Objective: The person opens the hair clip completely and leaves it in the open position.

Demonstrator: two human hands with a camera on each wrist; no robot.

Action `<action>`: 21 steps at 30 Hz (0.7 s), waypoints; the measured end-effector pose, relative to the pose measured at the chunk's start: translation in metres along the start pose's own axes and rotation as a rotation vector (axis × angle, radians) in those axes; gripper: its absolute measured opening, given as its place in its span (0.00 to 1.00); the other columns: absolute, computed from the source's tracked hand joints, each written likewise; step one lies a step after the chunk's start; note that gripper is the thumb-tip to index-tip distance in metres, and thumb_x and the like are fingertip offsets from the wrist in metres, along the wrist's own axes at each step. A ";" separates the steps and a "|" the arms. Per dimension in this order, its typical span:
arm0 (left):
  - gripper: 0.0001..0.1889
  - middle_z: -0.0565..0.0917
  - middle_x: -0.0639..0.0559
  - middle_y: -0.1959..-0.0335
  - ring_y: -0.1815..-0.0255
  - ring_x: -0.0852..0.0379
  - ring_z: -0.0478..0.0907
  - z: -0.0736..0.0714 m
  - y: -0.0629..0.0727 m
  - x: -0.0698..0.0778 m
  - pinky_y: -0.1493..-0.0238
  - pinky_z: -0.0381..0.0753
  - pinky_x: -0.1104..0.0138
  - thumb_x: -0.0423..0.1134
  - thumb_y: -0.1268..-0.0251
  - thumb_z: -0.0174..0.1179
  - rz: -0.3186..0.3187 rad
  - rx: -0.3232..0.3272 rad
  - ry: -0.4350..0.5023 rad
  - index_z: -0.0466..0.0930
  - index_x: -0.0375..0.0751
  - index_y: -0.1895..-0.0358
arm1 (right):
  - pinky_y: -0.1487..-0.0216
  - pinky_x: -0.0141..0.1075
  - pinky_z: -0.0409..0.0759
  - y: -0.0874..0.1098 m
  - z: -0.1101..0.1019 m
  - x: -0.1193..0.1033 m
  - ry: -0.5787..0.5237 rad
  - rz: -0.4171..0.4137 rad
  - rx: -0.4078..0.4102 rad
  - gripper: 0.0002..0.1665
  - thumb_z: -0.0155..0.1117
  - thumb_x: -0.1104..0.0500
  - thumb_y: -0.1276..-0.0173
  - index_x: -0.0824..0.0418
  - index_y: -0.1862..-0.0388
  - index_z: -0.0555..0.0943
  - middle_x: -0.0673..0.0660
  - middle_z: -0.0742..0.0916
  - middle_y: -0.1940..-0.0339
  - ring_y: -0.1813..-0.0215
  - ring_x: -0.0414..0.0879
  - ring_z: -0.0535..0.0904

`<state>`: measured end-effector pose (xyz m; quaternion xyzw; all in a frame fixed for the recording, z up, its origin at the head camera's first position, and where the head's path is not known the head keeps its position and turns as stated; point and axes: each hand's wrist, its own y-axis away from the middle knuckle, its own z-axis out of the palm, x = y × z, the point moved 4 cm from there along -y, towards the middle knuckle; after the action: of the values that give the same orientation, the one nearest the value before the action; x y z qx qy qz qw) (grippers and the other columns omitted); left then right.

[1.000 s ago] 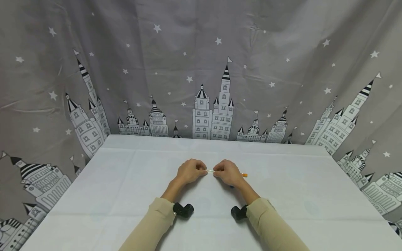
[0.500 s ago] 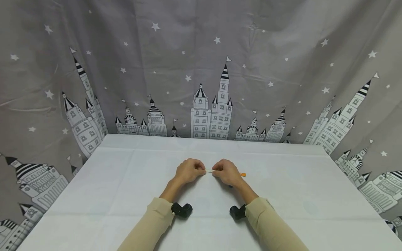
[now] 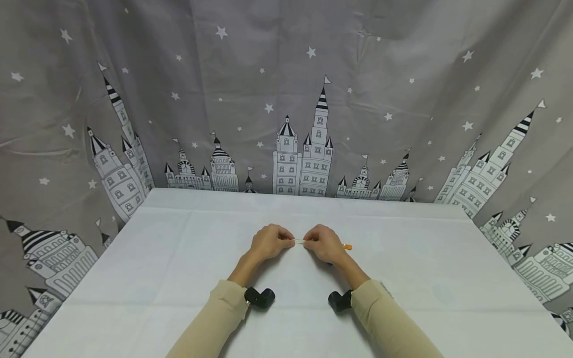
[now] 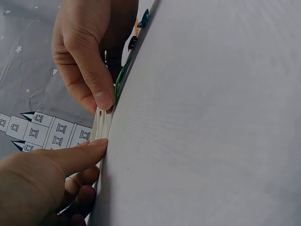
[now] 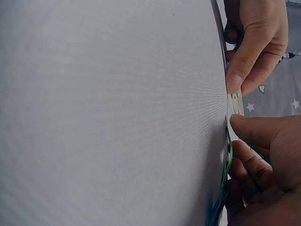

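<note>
Thumb and fingers of my left hand (image 3: 270, 242) pinch one end of a slim white piece (image 3: 299, 241), and my right hand (image 3: 326, 244) pinches the other end. The piece spans the short gap between both hands, low over the white table. Up close in the left wrist view, the white piece (image 4: 100, 125) shows narrow parallel strips with small slots; its exact kind is unclear. Thin green strands (image 4: 121, 77) lie by the right hand's fingers, and the right wrist view also shows these green strands (image 5: 229, 162). Both ends of the white piece are hidden under fingertips.
Beyond the right hand lies a small orange item (image 3: 347, 246). Partly behind the right wrist shows a dark blue bit (image 3: 330, 264). The white tabletop (image 3: 425, 268) ends at a grey curtain (image 3: 250, 64) printed with castles and stars.
Both hands keep their pinch on the white piece and stay nearly in place. The head view has shifted slightly.
</note>
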<state>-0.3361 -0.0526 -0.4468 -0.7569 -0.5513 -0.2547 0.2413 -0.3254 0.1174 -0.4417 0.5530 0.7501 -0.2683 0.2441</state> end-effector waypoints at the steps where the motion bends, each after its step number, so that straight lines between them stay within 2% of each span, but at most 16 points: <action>1: 0.05 0.83 0.59 0.71 0.71 0.61 0.74 0.000 0.000 0.000 0.66 0.73 0.61 0.41 0.39 0.69 0.002 0.002 -0.004 0.90 0.47 0.63 | 0.61 0.40 0.72 0.000 0.000 0.000 0.003 -0.001 -0.002 0.02 0.68 0.65 0.36 0.62 0.68 0.87 0.51 0.81 0.66 0.66 0.44 0.73; 9: 0.04 0.85 0.59 0.69 0.69 0.61 0.77 -0.001 0.000 0.002 0.64 0.74 0.60 0.41 0.39 0.69 0.013 0.002 0.002 0.89 0.47 0.65 | 0.60 0.41 0.72 0.001 -0.001 -0.005 0.018 -0.033 -0.006 0.03 0.68 0.65 0.37 0.63 0.70 0.87 0.52 0.81 0.66 0.65 0.46 0.73; 17: 0.03 0.86 0.57 0.71 0.69 0.60 0.77 -0.007 0.003 0.003 0.61 0.76 0.61 0.36 0.38 0.67 0.062 0.005 0.115 0.89 0.43 0.67 | 0.58 0.42 0.75 0.000 0.000 -0.010 -0.015 -0.024 0.001 0.03 0.68 0.65 0.37 0.64 0.69 0.86 0.50 0.84 0.70 0.65 0.44 0.76; 21: 0.03 0.87 0.55 0.69 0.68 0.60 0.78 -0.012 0.005 0.005 0.62 0.78 0.62 0.35 0.37 0.66 0.091 0.021 0.166 0.89 0.40 0.65 | 0.56 0.43 0.76 0.001 -0.002 -0.016 -0.027 -0.036 0.037 0.03 0.66 0.66 0.37 0.63 0.69 0.86 0.52 0.87 0.69 0.63 0.47 0.78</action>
<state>-0.3313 -0.0583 -0.4348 -0.7549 -0.4970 -0.2996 0.3055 -0.3197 0.1079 -0.4293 0.5402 0.7513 -0.2941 0.2391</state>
